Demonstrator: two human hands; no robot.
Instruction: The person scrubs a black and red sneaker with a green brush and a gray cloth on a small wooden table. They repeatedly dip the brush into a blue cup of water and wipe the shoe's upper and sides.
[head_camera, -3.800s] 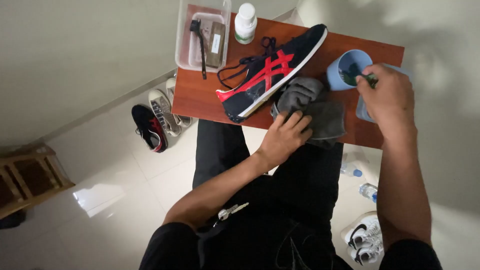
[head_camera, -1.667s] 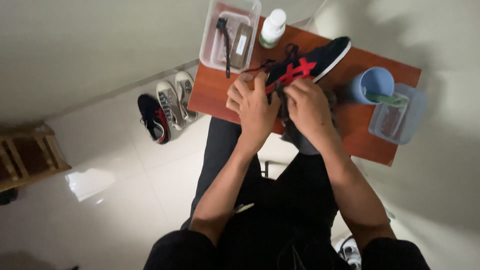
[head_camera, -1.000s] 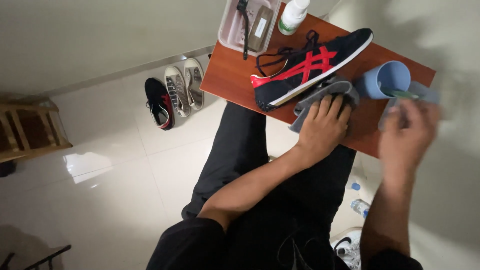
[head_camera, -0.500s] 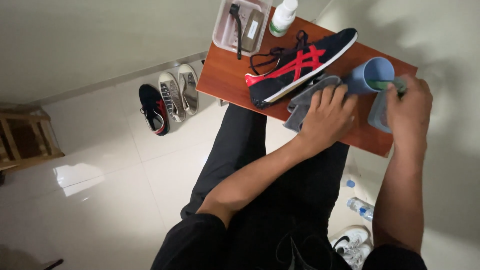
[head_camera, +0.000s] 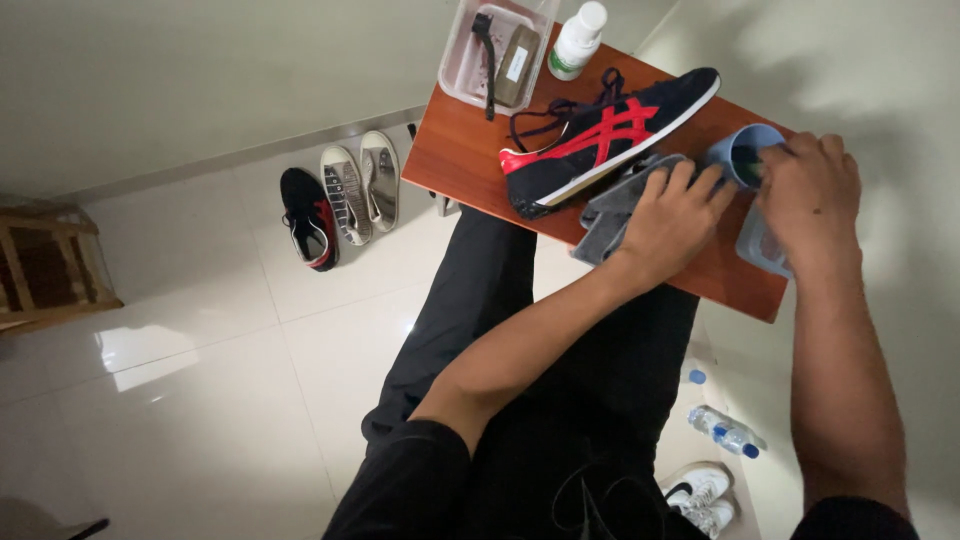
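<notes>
head view: left hand (head_camera: 672, 218) on grey cloth (head_camera: 607, 207)

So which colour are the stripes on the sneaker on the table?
Red stripes on the dark navy sneaker, clearest in the head view.

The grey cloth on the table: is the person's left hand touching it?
Touching. The head view shows the left hand lying flat on the grey cloth, fingers spread over it.

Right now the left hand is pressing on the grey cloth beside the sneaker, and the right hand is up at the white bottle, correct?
Not quite. The head view shows the right hand at the blue cup, not at the white bottle, which stands untouched by the clear tray. The left hand does rest on the grey cloth beside the sneaker.
</notes>
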